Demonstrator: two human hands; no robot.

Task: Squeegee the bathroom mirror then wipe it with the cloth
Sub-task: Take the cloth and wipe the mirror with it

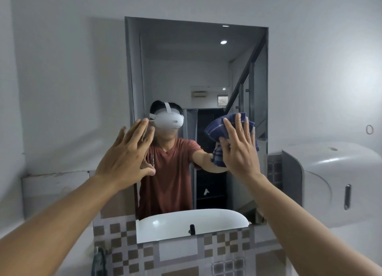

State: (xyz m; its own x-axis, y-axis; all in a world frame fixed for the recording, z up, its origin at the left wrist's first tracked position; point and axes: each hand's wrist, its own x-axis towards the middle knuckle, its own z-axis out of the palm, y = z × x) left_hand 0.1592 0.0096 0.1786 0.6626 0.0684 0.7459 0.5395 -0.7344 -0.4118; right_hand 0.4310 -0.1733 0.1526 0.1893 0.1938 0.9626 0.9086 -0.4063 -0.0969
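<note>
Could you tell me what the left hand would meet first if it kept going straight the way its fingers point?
Probably the mirror near its left edge; the left hand looks open and empty, though depth is uncertain.

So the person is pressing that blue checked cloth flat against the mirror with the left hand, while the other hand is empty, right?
Not quite: the head view shows the right hand pressing the blue checked cloth flat against the wall-mounted bathroom mirror. The empty one is the left hand, fingers spread near the mirror's left edge.
</note>
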